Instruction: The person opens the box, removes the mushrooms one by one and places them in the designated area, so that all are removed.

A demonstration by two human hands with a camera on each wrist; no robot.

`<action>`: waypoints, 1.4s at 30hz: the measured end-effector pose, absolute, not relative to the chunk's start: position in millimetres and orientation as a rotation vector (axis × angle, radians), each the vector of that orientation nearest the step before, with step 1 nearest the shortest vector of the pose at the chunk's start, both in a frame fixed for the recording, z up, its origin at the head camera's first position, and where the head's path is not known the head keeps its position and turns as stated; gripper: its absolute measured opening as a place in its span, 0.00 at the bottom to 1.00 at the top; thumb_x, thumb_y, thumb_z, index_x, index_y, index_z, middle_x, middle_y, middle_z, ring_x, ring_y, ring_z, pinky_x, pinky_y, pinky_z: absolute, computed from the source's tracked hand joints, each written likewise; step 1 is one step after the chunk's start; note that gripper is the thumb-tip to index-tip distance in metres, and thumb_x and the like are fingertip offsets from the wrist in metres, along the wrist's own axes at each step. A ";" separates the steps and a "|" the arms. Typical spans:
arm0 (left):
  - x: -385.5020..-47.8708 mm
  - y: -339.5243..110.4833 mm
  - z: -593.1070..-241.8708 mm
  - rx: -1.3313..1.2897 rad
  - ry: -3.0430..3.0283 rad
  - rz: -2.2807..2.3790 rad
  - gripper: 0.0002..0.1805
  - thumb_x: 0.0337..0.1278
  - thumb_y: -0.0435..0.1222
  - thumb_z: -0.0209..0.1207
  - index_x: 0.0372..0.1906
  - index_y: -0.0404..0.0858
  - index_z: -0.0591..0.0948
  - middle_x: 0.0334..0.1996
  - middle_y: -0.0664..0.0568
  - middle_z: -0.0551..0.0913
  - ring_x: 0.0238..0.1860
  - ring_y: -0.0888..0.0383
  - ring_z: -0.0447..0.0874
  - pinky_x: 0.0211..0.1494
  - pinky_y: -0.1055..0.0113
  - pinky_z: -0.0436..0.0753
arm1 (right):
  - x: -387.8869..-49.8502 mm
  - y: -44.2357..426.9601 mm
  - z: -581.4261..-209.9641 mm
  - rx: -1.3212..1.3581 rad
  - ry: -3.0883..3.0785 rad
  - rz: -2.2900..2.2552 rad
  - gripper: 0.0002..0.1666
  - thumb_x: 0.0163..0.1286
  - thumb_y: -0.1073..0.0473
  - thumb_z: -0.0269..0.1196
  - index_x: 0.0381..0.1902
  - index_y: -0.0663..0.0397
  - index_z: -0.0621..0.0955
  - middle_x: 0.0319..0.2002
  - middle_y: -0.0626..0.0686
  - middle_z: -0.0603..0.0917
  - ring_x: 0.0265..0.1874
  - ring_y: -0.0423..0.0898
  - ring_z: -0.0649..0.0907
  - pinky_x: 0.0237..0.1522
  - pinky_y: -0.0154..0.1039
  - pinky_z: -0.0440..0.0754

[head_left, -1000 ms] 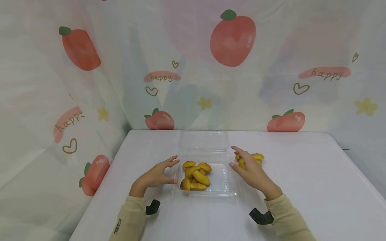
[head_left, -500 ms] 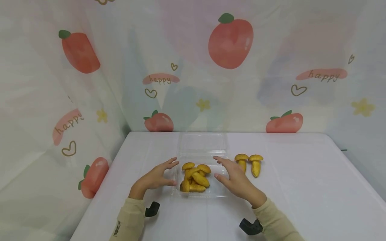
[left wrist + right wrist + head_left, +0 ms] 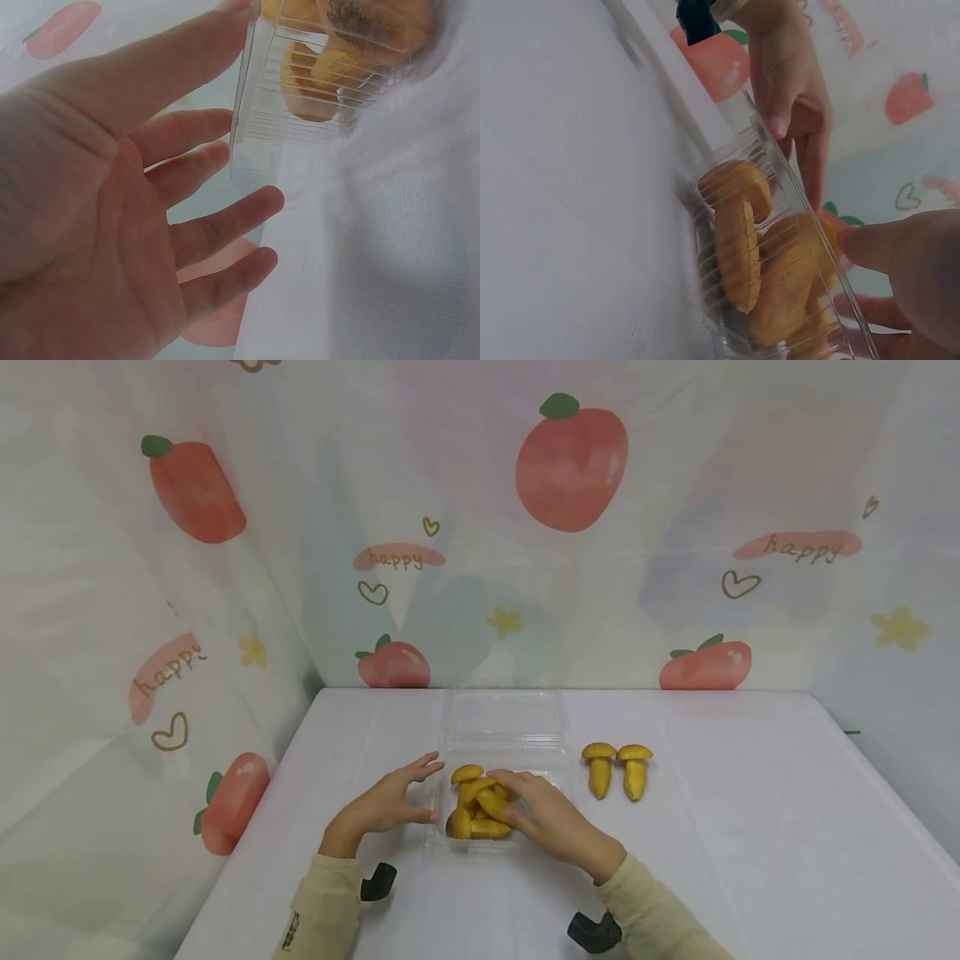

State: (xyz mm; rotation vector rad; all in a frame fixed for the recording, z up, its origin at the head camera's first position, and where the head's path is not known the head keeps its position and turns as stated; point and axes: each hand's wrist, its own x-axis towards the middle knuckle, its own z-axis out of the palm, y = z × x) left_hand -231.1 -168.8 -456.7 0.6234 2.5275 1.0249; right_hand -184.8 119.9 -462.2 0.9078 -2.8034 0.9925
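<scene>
Several yellow mushrooms (image 3: pixel 468 793) lie heaped in the left part of a clear plastic clamshell box (image 3: pixel 480 846). Its lid (image 3: pixel 504 714) is folded back away from me. My right hand (image 3: pixel 551 818) is over the box, fingers and thumb spread about the right side of the heap; whether they touch a mushroom (image 3: pixel 739 247) is hard to tell. At the box's left side is my left hand (image 3: pixel 386 797), its fingers apart. In the left wrist view the left thumb (image 3: pixel 202 45) reaches the box rim, and the palm holds nothing.
Two mushrooms, a left one (image 3: pixel 599 771) and a right one (image 3: pixel 634 772), lie side by side on the white table (image 3: pixel 750 843), right of the box. A printed cloth (image 3: pixel 465 610) hangs behind and at the left. Black wrist mounts (image 3: pixel 378 882) stick out beside the sleeves.
My right hand has moved left, from above the two mushrooms at the right to the heap in the box. Both loose mushrooms are now in full view. The left hand stays put.
</scene>
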 end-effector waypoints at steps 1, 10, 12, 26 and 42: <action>-231.0 -169.2 -456.5 0.626 2.530 1.025 0.44 0.57 0.39 0.72 0.77 0.40 0.65 0.81 0.46 0.56 0.80 0.38 0.55 0.76 0.32 0.59 | -185.2 117.6 -461.4 0.923 -2.814 0.979 0.32 0.72 0.61 0.63 0.72 0.55 0.70 0.66 0.61 0.79 0.61 0.61 0.81 0.61 0.61 0.79; -230.9 -169.1 -454.4 0.646 2.531 1.026 0.44 0.57 0.39 0.71 0.77 0.39 0.65 0.81 0.45 0.56 0.80 0.38 0.55 0.76 0.32 0.59 | -187.0 105.1 -462.2 0.921 -2.962 0.894 0.38 0.71 0.63 0.65 0.76 0.46 0.67 0.66 0.63 0.78 0.58 0.62 0.82 0.59 0.60 0.81; -231.0 -169.1 -454.5 0.638 2.531 1.028 0.44 0.57 0.39 0.71 0.77 0.39 0.65 0.81 0.46 0.56 0.80 0.38 0.54 0.76 0.32 0.59 | -187.9 102.8 -462.2 0.935 -2.986 0.872 0.39 0.71 0.63 0.64 0.77 0.43 0.66 0.66 0.63 0.77 0.58 0.61 0.82 0.59 0.58 0.82; -230.8 -171.8 -456.7 0.671 2.526 1.037 0.44 0.58 0.39 0.71 0.77 0.38 0.64 0.81 0.45 0.55 0.80 0.38 0.53 0.77 0.32 0.58 | -194.3 96.8 -462.0 0.918 -2.941 0.970 0.40 0.67 0.62 0.69 0.74 0.54 0.67 0.65 0.61 0.77 0.56 0.55 0.83 0.59 0.56 0.82; -228.2 -168.2 -455.7 0.642 2.533 1.033 0.44 0.58 0.38 0.71 0.77 0.39 0.65 0.81 0.46 0.56 0.81 0.38 0.51 0.77 0.32 0.57 | -179.0 120.8 -454.8 0.776 -2.809 1.088 0.41 0.68 0.69 0.66 0.76 0.51 0.63 0.68 0.60 0.77 0.59 0.57 0.82 0.58 0.55 0.83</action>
